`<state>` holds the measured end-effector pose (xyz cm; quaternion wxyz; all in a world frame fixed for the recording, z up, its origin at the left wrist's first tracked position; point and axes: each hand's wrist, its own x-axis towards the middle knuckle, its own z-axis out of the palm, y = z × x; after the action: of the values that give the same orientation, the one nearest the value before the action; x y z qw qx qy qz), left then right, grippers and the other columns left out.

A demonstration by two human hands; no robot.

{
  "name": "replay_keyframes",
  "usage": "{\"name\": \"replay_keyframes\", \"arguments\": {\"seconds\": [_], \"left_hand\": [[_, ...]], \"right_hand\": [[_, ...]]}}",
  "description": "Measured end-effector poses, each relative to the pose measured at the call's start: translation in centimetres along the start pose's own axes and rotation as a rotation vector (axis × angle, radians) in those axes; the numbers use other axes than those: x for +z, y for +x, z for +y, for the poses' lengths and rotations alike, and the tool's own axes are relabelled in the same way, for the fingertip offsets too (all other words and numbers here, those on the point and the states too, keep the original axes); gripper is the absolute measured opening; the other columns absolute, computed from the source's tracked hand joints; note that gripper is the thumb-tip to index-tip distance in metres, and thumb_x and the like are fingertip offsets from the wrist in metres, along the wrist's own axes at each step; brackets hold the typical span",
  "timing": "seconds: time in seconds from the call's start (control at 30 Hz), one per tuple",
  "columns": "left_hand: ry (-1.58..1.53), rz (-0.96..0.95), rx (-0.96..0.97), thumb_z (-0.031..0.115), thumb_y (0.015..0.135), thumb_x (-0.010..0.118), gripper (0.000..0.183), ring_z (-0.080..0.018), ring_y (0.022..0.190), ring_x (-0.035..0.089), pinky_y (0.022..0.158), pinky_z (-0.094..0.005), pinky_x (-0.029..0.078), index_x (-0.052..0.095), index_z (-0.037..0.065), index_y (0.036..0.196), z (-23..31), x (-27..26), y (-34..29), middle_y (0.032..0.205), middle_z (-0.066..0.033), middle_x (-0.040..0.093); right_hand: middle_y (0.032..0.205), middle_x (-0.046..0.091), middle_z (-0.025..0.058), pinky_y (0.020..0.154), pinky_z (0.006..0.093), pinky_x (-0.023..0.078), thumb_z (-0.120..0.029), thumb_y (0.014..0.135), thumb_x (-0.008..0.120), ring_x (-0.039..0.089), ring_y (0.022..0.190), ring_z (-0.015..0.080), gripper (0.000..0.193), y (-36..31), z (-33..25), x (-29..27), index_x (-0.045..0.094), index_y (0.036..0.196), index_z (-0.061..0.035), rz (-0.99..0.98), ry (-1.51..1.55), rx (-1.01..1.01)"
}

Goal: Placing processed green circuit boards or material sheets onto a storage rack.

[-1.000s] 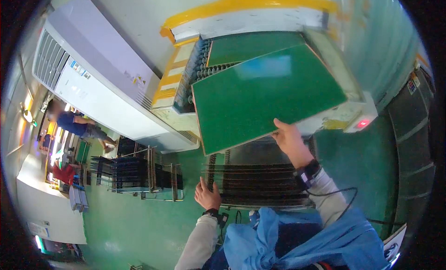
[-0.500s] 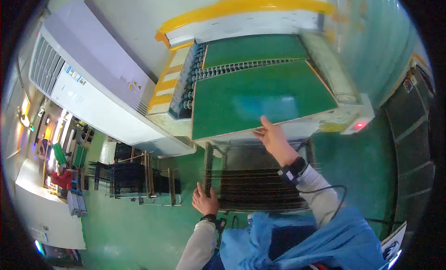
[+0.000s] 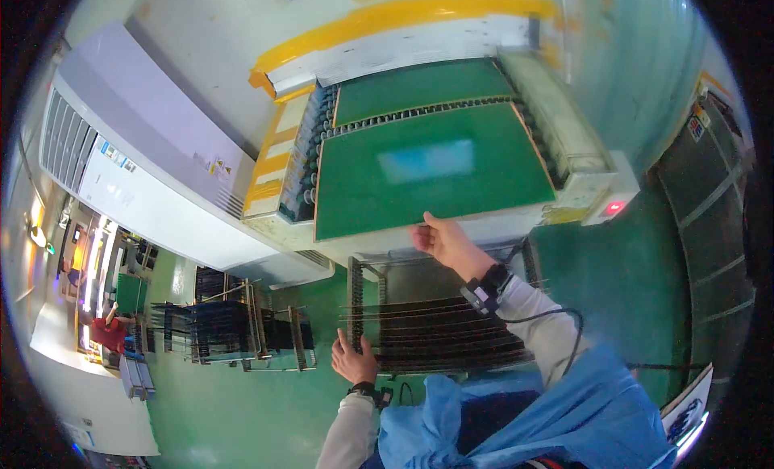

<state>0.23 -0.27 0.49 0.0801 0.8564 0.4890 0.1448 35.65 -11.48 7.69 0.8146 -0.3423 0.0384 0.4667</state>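
Reaching in from the lower rim, with the left hand (image 3: pixel 353 362) between six and seven o'clock, thumb and forefinger apart, beside a slotted metal rack (image 3: pixel 355 295) of dark sheets (image 3: pixel 435 336) toward five o'clock; hard to say whether touching it. Extending the right hand (image 3: pixel 443 241) just off centre toward three o'clock, to the six o'clock edge of a green rectangular board (image 3: pixel 435 175), thumb over the edge, other fingers curled below; too unclear to tell whether clamped on it. Showing the board laid on a roller conveyor (image 3: pixel 310 179) toward one o'clock, with a second green board (image 3: pixel 419 90) beyond at twelve. Farther off, with another rack (image 3: pixel 297 340) at eight o'clock and a person in red (image 3: pixel 107 332) past it.
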Motion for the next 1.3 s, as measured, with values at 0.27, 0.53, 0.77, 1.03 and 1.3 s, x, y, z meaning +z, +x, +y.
{"name": "replay_keyframes", "arguments": {"seconds": [0.27, 0.53, 0.77, 1.03, 1.3], "left_hand": [[0.04, 0.055, 0.014, 0.045, 0.092, 0.065, 0.068, -0.0336, 0.12, 0.055, 0.1, -0.0489, 0.04, 0.048, 0.013, 0.15, -0.4, 0.6, 0.0, 0.131, -0.0132, 0.058], [0.026, 0.053, 0.015, 0.045, 0.091, 0.066, 0.069, -0.0344, 0.119, 0.054, 0.1, -0.0489, 0.04, 0.049, 0.013, 0.15, -0.4, 0.8, 0.0, 0.131, -0.0135, 0.057], [0.011, 0.053, 0.003, 0.046, 0.091, 0.067, 0.069, -0.0338, 0.118, 0.055, 0.097, -0.0484, 0.042, 0.049, 0.013, 0.149, -0.5, 0.6, 0.0, 0.128, -0.0131, 0.058], [0.024, 0.043, 0.009, 0.045, 0.091, 0.066, 0.07, -0.035, 0.12, 0.055, 0.098, -0.0497, 0.041, 0.047, 0.014, 0.151, -0.5, 0.8, 0.0, 0.131, -0.0141, 0.058], [0.005, 0.095, 0.027, 0.044, 0.089, 0.069, 0.07, -0.0349, 0.121, 0.055, 0.1, -0.049, 0.041, 0.05, 0.014, 0.149, -0.7, 0.6, 0.0, 0.131, -0.014, 0.059]], "right_hand": [[0.1, 0.07, 0.014, 0.079, 0.0356, 0.056, -0.034, 0.102, 0.062, 0.067, 0.086, 0.0229, 0.037, 0.6, -0.5, 0.4, 0.064, 0.106, 0.0027, -0.012, 0.016, -0.008], [0.101, 0.071, 0.0136, 0.077, 0.036, 0.056, -0.035, 0.103, 0.061, 0.067, 0.086, 0.0226, 0.038, 1.6, -0.5, 0.0, 0.064, 0.107, 0.0026, -0.01, 0.002, -0.015], [0.097, 0.072, 0.0121, 0.075, 0.0361, 0.057, -0.043, 0.102, 0.061, 0.067, 0.081, 0.0212, 0.045, 1.8, -0.7, -0.1, 0.066, 0.106, 0.0019, -0.036, -0.078, 0.001], [0.097, 0.071, 0.0078, 0.074, 0.0345, 0.056, -0.049, 0.101, 0.058, 0.067, 0.079, 0.0173, 0.045, 1.7, -1.8, -0.3, 0.066, 0.105, -0.0044, -0.051, -0.2, 0.022], [0.093, 0.073, 0.0086, 0.072, 0.0344, 0.057, -0.06, 0.092, 0.067, 0.07, 0.08, 0.0197, 0.059, -1.5, 0.6, -3.4, 0.071, 0.103, -0.002, -0.046, -0.918, 0.064]]}}
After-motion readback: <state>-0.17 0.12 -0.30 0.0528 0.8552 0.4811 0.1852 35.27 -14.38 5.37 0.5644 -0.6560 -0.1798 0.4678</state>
